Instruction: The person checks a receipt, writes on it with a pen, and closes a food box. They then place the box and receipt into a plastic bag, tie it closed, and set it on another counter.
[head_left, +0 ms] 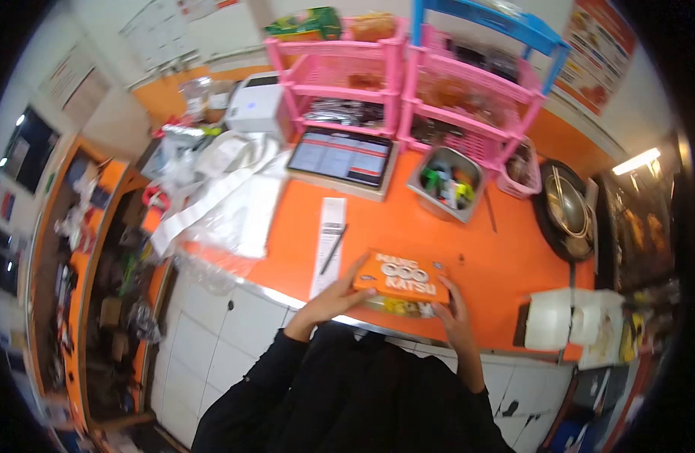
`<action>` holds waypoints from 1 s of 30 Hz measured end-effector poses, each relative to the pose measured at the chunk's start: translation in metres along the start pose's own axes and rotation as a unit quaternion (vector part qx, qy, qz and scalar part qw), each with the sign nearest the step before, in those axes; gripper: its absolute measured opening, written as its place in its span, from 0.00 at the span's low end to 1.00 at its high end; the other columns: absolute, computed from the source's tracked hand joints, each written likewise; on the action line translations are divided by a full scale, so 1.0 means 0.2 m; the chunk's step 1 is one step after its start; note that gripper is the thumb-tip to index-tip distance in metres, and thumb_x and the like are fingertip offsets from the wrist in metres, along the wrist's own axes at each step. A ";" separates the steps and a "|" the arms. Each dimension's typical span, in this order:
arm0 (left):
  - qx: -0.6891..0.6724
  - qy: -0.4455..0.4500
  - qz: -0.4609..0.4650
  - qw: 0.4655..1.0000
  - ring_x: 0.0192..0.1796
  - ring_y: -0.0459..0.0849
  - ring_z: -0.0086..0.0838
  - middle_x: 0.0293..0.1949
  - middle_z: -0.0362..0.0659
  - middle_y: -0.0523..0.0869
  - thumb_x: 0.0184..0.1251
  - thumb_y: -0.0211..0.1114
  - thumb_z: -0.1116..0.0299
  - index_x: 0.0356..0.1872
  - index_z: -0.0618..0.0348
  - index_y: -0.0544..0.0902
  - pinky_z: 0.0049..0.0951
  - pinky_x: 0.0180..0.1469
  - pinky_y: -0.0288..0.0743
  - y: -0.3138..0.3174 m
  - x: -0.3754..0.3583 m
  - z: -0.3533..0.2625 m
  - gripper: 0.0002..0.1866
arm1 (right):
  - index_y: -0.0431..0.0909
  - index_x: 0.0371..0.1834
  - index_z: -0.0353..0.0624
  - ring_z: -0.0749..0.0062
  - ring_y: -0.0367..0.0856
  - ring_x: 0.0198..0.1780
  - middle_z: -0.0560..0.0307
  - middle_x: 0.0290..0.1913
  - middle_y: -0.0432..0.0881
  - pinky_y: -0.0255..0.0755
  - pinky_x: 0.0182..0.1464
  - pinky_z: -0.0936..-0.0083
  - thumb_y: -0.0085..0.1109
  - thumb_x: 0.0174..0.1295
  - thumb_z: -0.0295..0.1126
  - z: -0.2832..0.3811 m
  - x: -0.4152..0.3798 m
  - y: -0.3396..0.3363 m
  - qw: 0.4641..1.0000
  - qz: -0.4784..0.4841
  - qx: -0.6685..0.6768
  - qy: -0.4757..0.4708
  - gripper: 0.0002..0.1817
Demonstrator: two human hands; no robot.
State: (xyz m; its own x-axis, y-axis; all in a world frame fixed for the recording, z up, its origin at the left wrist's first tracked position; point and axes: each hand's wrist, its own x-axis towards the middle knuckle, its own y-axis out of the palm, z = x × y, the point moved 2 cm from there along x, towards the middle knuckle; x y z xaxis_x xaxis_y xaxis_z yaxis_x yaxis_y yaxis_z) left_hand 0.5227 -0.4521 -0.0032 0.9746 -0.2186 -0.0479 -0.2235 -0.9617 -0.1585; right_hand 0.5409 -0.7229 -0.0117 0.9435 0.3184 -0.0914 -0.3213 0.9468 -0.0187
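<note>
An orange food box (402, 278) with white lettering lies at the front edge of the orange counter. My left hand (337, 299) grips its left side, the thumb along the near edge. On the right end, my right hand (457, 311) closes around the box with fingers at the back corner and thumb in front. Something yellow shows along the box's near side, below the orange top; I cannot make out what it is. Left of the box lies a paper receipt (328, 235), and a dark pen (334, 251) rests across it.
Behind stands a tablet (341, 157) beside a white printer (258, 108). Pink shelves (340, 47) hold packets. A metal container (447, 183) with colourful small items sits at centre right. Plastic bags (258, 215) cover the left; a dark pan (565, 215) is at right.
</note>
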 end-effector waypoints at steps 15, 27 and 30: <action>0.373 0.159 0.007 0.914 0.68 0.66 0.43 0.73 0.48 0.55 0.54 0.68 0.55 0.73 0.54 0.52 0.44 0.70 0.59 -0.05 -0.08 0.13 0.47 | 0.81 0.42 0.39 0.51 0.68 0.63 0.46 0.58 0.73 0.60 0.64 0.61 0.60 0.58 0.28 0.15 0.15 0.09 0.826 -0.082 -0.485 -0.277 0.10; 0.145 0.185 -0.358 0.904 0.37 0.81 0.37 0.33 0.47 0.80 0.50 0.59 0.81 0.34 0.65 0.79 0.31 0.41 0.74 -1.13 -0.49 0.12 0.08 | 0.75 0.47 0.39 0.50 0.77 0.51 0.46 0.50 0.77 0.72 0.52 0.66 0.50 0.54 0.19 0.33 0.93 1.97 0.903 0.190 -0.164 -0.350 0.16; 0.176 0.164 -0.444 0.863 0.36 0.80 0.31 0.32 0.45 0.80 0.52 0.59 0.82 0.33 0.64 0.79 0.28 0.41 0.73 -1.46 -0.62 0.13 0.07 | 0.75 0.42 0.40 0.50 0.79 0.47 0.48 0.46 0.77 0.75 0.48 0.64 0.55 0.53 0.25 0.05 1.12 2.26 0.862 0.235 -0.309 -0.326 0.12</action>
State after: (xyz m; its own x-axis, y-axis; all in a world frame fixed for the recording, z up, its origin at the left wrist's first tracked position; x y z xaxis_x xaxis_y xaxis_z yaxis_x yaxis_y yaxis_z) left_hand 0.4662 -0.1405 0.0225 0.7013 0.4881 0.5196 0.6798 -0.6773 -0.2813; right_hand 0.6073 -0.2226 -0.0304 0.4780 0.8088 0.3425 -0.4714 0.5653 -0.6770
